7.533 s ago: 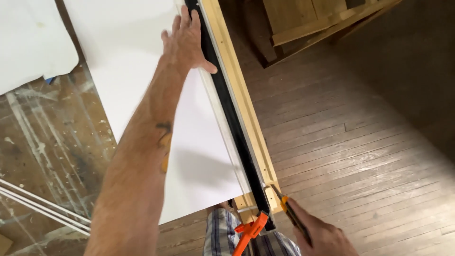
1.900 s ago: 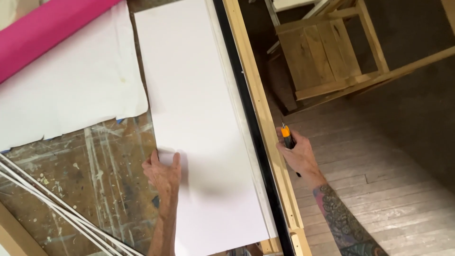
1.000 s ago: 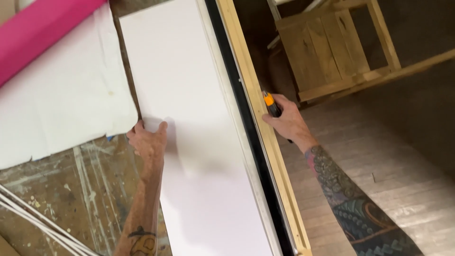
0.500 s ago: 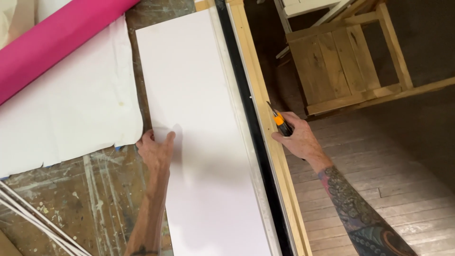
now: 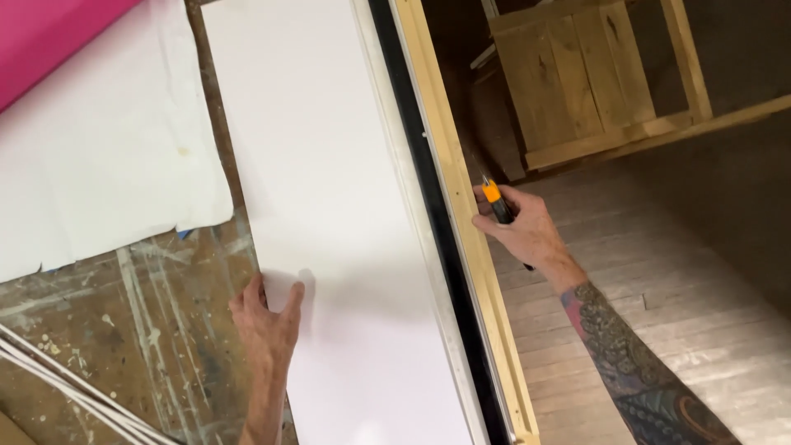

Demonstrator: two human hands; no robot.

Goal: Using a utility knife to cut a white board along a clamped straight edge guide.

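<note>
Right hand (image 5: 527,231) lower along wooden table edge (image 5: 461,247)

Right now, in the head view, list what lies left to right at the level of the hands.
Paint-stained tabletop → left hand → white sheet → black rail → wooden edge strip → right hand with knife → plank floor.

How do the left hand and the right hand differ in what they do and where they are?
The left hand lies flat and open on the white sheet; the right hand is closed around an orange and black knife. The left hand is over the table; the right hand is beyond the wooden edge strip, above the floor. Both are bare.
</note>
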